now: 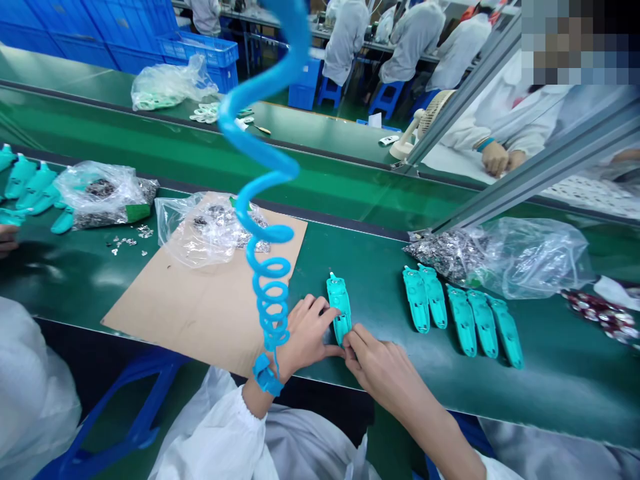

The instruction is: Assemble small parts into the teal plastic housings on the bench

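Observation:
A teal plastic housing half (339, 293) lies on the green bench right in front of me, its hollow side facing up. My left hand (307, 337) grips it from the left, forefinger across its edge and thumb by its lower end. A blue strap with a coiled blue cord (270, 313) circles that wrist. At the housing's near end, the fingers of my right hand (383, 367) are pinched together; whatever they hold is hidden. To the right, several similar teal housings (463, 320) lie in a slanted row.
Brown cardboard (200, 313) lies left, bearing an open plastic bag (215, 230) of small metal parts. Another metal-parts bag (450, 253) stands behind the housings, beside a metal post (480, 193). Dark red parts (603, 317) lie far right. A neighbour's hand (7, 240) shows at left.

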`<state>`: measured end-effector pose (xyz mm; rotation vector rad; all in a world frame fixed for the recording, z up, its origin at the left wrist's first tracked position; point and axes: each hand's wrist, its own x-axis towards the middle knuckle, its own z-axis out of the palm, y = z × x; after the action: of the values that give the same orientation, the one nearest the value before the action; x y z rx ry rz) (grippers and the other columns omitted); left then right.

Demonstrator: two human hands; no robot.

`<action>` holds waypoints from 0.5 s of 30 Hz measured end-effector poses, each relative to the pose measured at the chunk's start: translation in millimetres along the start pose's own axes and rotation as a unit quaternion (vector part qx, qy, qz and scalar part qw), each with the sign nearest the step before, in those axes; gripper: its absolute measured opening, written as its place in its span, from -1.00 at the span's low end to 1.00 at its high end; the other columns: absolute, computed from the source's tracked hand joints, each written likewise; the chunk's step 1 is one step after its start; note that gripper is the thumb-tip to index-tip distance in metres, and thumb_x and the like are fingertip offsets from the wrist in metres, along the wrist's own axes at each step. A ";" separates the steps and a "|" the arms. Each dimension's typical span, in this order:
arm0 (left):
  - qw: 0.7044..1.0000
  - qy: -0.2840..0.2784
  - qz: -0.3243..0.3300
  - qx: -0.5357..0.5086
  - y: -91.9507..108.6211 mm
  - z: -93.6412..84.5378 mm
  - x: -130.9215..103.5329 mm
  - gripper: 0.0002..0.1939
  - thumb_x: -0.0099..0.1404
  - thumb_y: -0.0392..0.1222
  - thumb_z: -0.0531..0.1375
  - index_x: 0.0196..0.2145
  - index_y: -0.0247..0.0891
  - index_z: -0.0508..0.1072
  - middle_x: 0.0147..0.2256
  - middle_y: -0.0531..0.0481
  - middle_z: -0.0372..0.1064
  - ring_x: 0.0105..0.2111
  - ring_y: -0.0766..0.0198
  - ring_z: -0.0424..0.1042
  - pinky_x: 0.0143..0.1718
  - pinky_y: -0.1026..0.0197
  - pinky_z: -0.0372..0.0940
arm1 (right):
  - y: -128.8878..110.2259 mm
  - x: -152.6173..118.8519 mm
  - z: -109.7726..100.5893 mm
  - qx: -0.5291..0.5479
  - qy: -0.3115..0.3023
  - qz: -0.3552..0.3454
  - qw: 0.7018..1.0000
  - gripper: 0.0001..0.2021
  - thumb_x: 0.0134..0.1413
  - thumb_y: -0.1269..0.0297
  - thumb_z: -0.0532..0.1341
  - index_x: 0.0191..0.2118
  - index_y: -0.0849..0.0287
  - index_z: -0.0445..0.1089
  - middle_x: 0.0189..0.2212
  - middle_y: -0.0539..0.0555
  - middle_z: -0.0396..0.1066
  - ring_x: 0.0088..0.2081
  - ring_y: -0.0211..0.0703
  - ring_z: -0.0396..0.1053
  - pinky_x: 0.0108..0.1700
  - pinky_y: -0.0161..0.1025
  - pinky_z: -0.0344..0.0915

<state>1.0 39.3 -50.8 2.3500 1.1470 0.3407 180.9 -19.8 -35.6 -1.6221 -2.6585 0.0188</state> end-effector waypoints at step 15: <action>0.999 0.032 0.028 -0.012 -5.8 5.6 -1.9 -0.34 0.11 0.32 0.29 0.01 -0.16 0.37 -0.14 -0.07 0.30 -0.12 0.04 0.28 -0.12 -0.01 0.27 | 10.5 7.0 -9.7 0.033 -0.083 -0.006 0.996 -0.79 0.29 0.44 0.02 -0.31 0.13 0.37 -0.34 0.00 0.36 -0.57 -0.32 0.26 -0.50 -0.18 -0.24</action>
<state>-1.7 39.0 -58.6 2.3691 1.1025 0.4485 187.3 -8.8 -26.1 -1.6529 -2.7545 0.2496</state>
